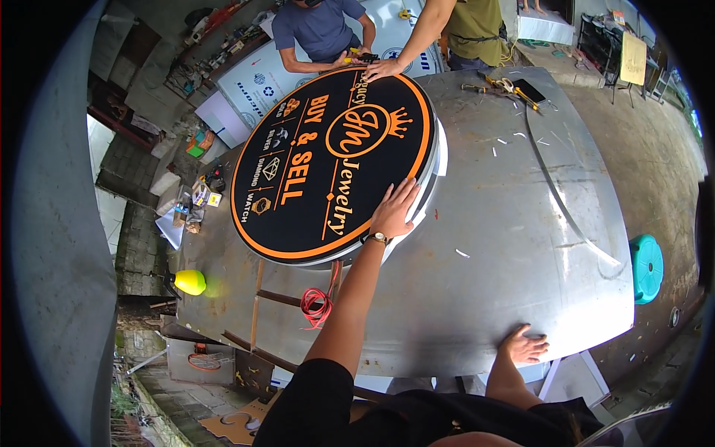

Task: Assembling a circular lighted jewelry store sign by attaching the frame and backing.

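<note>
A large round sign (305, 160) with a black face, orange rim and orange and white lettering lies on a metal table (484, 268). My left hand (395, 210), a watch on its wrist, rests flat on the sign's near right rim with its fingers stretched out. Down at the table's near edge, my right hand (523, 346) lies palm down on the bare metal, fingers apart. Neither hand holds anything. A bundle of red wire (316, 307) hangs out beside the sign's near edge, next to a brown metal frame (257, 305).
Across the table, one person's hand (383, 69) touches the sign's far rim; another person (316, 33) holds a small tool there. Pliers (500, 84), a phone (530, 91) and a long curved strip (555, 190) lie to the right. A yellow spray bottle (190, 281) and teal stool (646, 268) flank the table.
</note>
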`<state>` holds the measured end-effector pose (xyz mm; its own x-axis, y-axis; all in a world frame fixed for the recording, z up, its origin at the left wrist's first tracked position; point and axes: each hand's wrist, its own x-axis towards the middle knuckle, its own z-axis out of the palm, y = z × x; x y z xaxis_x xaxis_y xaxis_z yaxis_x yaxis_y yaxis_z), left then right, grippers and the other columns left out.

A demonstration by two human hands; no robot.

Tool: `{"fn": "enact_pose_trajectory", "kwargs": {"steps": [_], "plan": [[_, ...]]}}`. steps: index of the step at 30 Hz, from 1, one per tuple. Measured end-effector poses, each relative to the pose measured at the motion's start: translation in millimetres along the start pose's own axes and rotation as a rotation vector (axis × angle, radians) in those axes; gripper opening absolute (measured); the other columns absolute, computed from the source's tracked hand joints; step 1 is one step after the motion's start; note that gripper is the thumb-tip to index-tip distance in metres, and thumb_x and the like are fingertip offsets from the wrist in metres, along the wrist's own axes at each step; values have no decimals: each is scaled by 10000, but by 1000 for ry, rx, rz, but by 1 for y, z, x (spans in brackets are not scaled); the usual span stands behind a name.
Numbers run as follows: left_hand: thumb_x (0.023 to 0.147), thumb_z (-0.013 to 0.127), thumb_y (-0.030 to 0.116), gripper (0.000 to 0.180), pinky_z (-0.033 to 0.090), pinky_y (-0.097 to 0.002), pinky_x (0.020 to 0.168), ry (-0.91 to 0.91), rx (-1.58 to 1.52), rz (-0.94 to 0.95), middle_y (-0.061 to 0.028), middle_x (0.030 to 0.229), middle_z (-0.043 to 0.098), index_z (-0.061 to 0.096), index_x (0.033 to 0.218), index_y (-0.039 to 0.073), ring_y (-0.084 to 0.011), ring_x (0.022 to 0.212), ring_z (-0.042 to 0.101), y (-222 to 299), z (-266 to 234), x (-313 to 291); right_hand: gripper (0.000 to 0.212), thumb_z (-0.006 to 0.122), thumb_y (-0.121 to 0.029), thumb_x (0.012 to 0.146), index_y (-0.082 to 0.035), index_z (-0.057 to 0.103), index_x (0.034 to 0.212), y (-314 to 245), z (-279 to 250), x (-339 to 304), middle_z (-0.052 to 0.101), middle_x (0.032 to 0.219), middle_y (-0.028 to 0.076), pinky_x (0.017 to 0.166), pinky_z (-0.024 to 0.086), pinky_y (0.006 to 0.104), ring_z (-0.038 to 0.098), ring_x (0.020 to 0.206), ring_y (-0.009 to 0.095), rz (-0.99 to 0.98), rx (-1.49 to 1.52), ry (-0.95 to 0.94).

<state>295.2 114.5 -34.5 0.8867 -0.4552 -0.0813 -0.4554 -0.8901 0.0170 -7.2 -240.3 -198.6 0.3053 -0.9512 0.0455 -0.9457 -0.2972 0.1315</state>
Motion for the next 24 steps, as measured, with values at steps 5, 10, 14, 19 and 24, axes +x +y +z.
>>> {"fn": "enact_pose_trajectory", "kwargs": {"steps": [5,10,14,19,24], "plan": [[738,715,230,913,166,-422,1215,14,-17,-2,-45,1605,186,256,1519,124,-190,1474,179,0,-3,-1,779,359,-685,902,-104,368,1420,-2,-1,0,372,1479,169,1101,254,567,306,1403,316,5,-2,-9],[741,738,222,916,174,-421,1215,12,-19,-9,-37,1605,186,260,1518,136,-185,1475,174,1,-3,0,779,362,-689,900,-108,371,1418,-1,8,1,381,1471,170,1096,261,576,322,1392,320,4,2,39],[745,733,228,910,175,-421,1215,14,-11,-8,-36,1605,185,261,1518,138,-180,1474,176,1,-1,0,776,367,-689,898,-109,374,1414,-2,7,2,384,1468,168,1093,263,577,327,1387,322,4,1,40],[721,715,206,921,183,-431,1209,43,-34,4,-50,1600,201,261,1518,126,-196,1465,207,0,0,-1,778,372,-689,897,-108,372,1414,0,10,1,383,1470,168,1090,265,580,329,1386,327,0,7,46],[721,716,203,916,183,-430,1209,50,-31,7,-52,1599,207,268,1516,122,-198,1464,210,0,1,-2,777,369,-687,899,-106,372,1414,-1,7,0,381,1471,170,1085,271,578,329,1385,330,-3,5,39]]}}
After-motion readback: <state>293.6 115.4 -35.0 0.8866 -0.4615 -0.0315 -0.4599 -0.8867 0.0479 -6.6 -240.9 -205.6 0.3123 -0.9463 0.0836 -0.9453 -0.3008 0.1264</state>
